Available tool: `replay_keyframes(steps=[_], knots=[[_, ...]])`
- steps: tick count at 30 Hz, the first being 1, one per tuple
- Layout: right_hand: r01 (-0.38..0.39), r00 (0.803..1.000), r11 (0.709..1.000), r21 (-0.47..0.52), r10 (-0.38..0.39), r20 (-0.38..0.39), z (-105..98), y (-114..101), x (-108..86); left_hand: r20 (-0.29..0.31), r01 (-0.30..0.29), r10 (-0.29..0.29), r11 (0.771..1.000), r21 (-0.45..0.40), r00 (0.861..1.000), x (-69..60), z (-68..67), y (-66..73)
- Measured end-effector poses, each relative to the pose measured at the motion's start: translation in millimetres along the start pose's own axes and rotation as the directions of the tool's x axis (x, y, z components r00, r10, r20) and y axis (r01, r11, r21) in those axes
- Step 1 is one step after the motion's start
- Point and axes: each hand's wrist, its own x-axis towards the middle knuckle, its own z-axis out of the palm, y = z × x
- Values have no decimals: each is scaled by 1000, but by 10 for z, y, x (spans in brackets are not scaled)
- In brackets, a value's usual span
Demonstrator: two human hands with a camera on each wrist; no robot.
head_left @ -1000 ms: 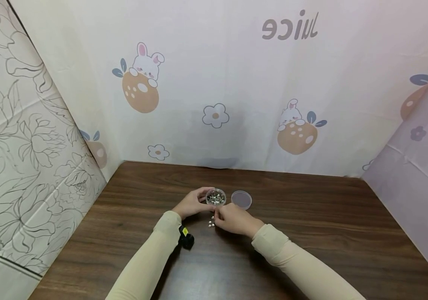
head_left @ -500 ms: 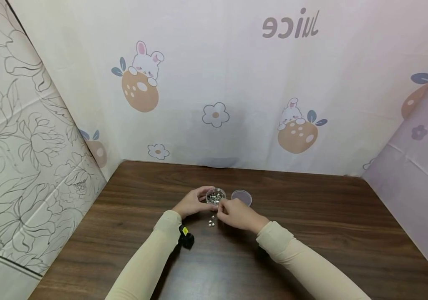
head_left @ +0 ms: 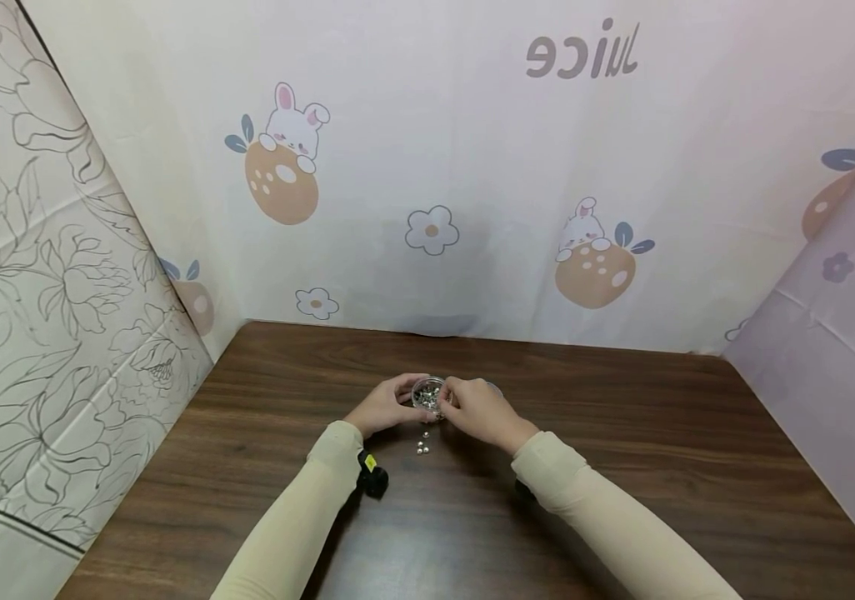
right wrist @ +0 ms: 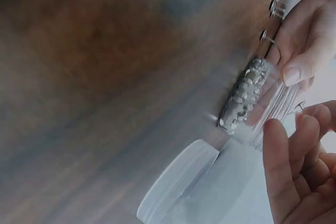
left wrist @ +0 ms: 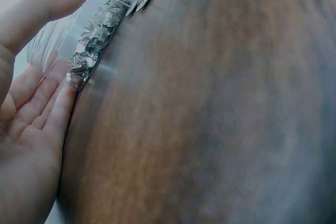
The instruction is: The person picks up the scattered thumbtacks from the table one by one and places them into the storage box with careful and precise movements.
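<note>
My left hand [head_left: 382,406] grips a clear round plastic container [right wrist: 277,104], thumb on the near side and fingers behind it. A heap of silver thumbtacks [left wrist: 98,35] lies inside on its bottom. Over the container's right rim is my right hand [head_left: 480,410], its thumb and index finger pinching one thumbtack [right wrist: 300,106]. Just in front of the container, several loose thumbtacks [head_left: 426,434] rest on the table, points up in the left wrist view. The clear round lid [right wrist: 179,181] lies right of the container, mostly hidden behind my right hand in the head view.
The dark wood table [head_left: 622,433] extends on both sides. A black device with a yellow label [head_left: 372,475] is at the left wrist. Patterned cloth [head_left: 427,167] hangs behind the table and along its sides.
My right hand has moved up and right from beside the loose thumbtacks to the container's rim, now covering most of the lid. The left hand and container have stayed put.
</note>
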Motion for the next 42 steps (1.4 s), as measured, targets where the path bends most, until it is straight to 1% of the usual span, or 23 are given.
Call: replay_keyframes(steps=[5, 8, 14, 16, 22, 24, 27, 31, 36, 39, 42], knots=[[-44, 999, 999, 26, 44, 14, -4, 27, 77, 2, 19, -19, 1000, 8, 1000, -21, 2, 8], [-53, 998, 998, 34, 52, 19, 1, 41, 126, 6, 25, -26, 1000, 4, 1000, -28, 0, 2], [-52, 999, 999, 2, 52, 8, 9, 63, 215, 8, 25, -25, 1000, -17, 1000, -36, 13, 8], [-59, 998, 998, -2, 59, 15, 9, 64, 232, 9, 23, -23, 1000, -18, 1000, -50, 28, 33], [-75, 996, 997, -12, 76, 39, 9, 43, 252, 18, 8, -7, 999, -37, 1000, -139, 45, 201], [-79, 996, 997, -3, 79, 42, 5, 25, 247, 18, 2, -1, 999, -42, 1000, -154, 41, 222], [-79, 996, 997, 10, 78, 43, -7, -10, 227, 13, -6, 6, 1000, -22, 1000, -109, 29, 134], [-67, 997, 997, 28, 65, 42, -32, -62, 180, 12, 7, -7, 1000, 5, 1000, -33, 9, -3], [-52, 997, 998, 35, 49, 66, -48, -98, 83, 16, 5, -5, 1000, 7, 1000, -19, -6, -18], [-15, 997, 998, 60, 10, 74, -34, -105, 22, 15, -2, 2, 1000, 16, 1000, -11, -11, -17], [32, 997, 996, 84, -38, 64, -4, -108, -22, 13, -3, 2, 1000, 25, 1000, -4, -13, -24]])
